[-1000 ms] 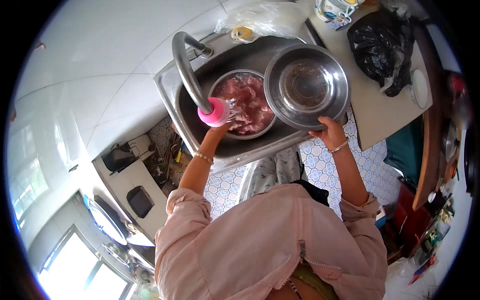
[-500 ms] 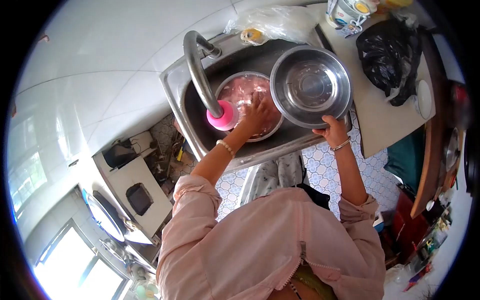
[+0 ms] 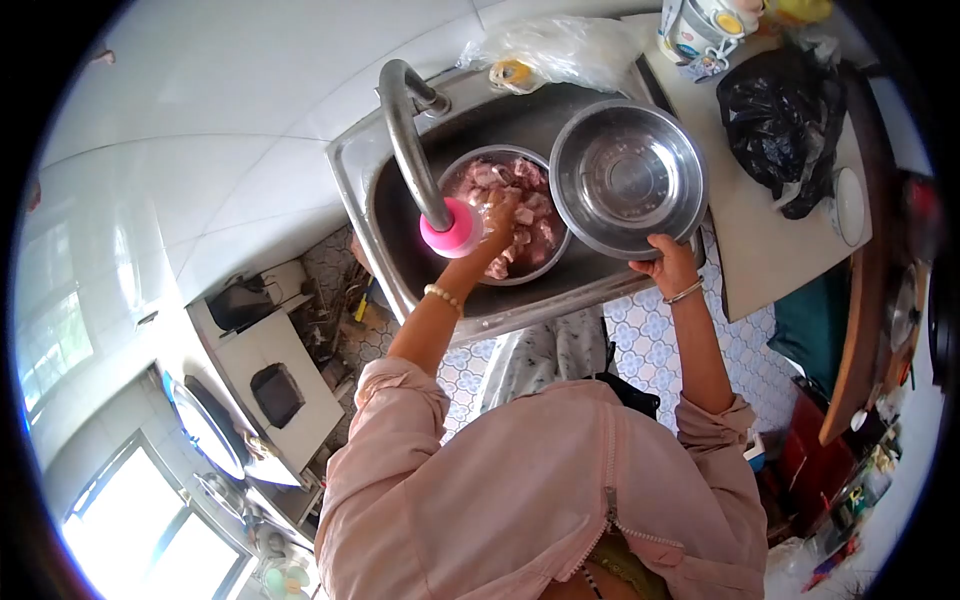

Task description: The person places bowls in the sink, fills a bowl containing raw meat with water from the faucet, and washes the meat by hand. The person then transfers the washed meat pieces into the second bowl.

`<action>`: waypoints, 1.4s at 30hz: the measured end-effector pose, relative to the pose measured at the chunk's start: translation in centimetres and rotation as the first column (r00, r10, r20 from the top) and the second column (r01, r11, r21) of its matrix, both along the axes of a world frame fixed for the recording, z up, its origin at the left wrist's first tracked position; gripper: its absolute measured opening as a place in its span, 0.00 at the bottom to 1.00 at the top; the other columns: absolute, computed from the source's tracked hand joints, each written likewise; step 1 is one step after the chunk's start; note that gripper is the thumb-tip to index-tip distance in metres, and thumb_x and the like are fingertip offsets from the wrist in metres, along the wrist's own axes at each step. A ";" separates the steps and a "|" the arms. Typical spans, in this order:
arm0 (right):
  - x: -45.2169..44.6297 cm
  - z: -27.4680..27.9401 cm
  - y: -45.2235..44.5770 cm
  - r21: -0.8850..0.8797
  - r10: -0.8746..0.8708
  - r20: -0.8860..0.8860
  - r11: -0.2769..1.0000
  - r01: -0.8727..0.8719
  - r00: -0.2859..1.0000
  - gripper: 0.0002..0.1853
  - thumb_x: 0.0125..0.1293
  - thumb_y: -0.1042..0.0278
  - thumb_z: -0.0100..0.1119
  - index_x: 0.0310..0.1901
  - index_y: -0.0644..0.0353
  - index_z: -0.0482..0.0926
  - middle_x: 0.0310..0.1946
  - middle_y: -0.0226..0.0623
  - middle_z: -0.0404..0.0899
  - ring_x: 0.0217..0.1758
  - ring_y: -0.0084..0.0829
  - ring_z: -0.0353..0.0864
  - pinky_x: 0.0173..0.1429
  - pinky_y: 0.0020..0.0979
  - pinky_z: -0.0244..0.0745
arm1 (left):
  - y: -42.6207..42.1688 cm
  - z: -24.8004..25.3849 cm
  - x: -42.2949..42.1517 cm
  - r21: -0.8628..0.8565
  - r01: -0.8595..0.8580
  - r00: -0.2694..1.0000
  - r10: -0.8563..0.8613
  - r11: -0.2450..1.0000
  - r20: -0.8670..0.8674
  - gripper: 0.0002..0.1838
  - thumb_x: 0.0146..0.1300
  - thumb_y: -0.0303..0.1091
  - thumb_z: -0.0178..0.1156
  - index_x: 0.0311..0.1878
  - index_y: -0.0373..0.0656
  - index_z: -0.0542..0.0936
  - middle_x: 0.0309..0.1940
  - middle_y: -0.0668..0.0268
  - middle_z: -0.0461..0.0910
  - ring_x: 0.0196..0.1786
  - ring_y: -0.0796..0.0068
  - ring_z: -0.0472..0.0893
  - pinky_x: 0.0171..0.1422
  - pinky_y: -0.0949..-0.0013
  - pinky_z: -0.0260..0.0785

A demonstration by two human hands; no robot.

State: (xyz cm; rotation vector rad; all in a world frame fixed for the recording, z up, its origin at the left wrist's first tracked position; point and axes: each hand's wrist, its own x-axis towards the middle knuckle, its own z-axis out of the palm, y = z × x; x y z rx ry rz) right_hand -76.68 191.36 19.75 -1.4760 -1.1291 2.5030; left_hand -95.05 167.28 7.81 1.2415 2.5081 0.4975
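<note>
left hand point(image 3: 497, 220) on meat point(image 3: 536, 232) | right hand point(image 3: 673, 268) holds metal basin point(image 3: 622, 178) rim

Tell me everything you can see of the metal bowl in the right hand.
The bowl is round, shiny grey metal, stainless steel by its look, with a rolled rim, sloping wall and ring-marked base. Its open side faces the camera, and no meat shows inside; whether it holds a little water, I cannot tell. The right hand grips its near edge, thumb at the rim. It is over the right part of the sink, overlapping the meat bowl in view; contact is unclear.
</note>
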 end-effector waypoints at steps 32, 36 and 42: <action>-0.2 0.0 -0.6 0.060 0.051 -0.018 0.997 -0.050 0.999 0.17 0.56 0.70 0.51 0.48 0.65 0.69 0.38 0.41 0.75 0.34 0.34 0.79 0.30 0.34 0.81 | 0.1 15.5 -17.5 0.490 -0.799 0.573 0.193 0.349 0.797 0.20 0.57 0.24 0.49 0.55 0.29 0.68 0.43 0.57 0.77 0.36 0.75 0.77 0.40 0.75 0.70; -0.2 -0.3 -0.5 0.035 0.079 0.004 0.996 -0.079 0.997 0.17 0.56 0.69 0.53 0.48 0.60 0.70 0.39 0.39 0.76 0.35 0.33 0.79 0.30 0.34 0.80 | 1.5 16.6 -17.0 0.510 -0.715 0.658 0.212 0.478 0.723 0.18 0.60 0.27 0.52 0.53 0.28 0.69 0.39 0.57 0.77 0.36 0.75 0.77 0.41 0.75 0.70; -0.1 0.0 -0.5 0.047 0.067 -0.023 0.997 -0.066 0.997 0.18 0.56 0.70 0.51 0.49 0.65 0.67 0.39 0.43 0.75 0.34 0.35 0.79 0.30 0.35 0.81 | 0.1 14.1 -19.0 0.492 -0.780 0.625 0.437 0.387 0.647 0.16 0.57 0.27 0.53 0.48 0.29 0.72 0.35 0.59 0.77 0.36 0.74 0.76 0.38 0.75 0.70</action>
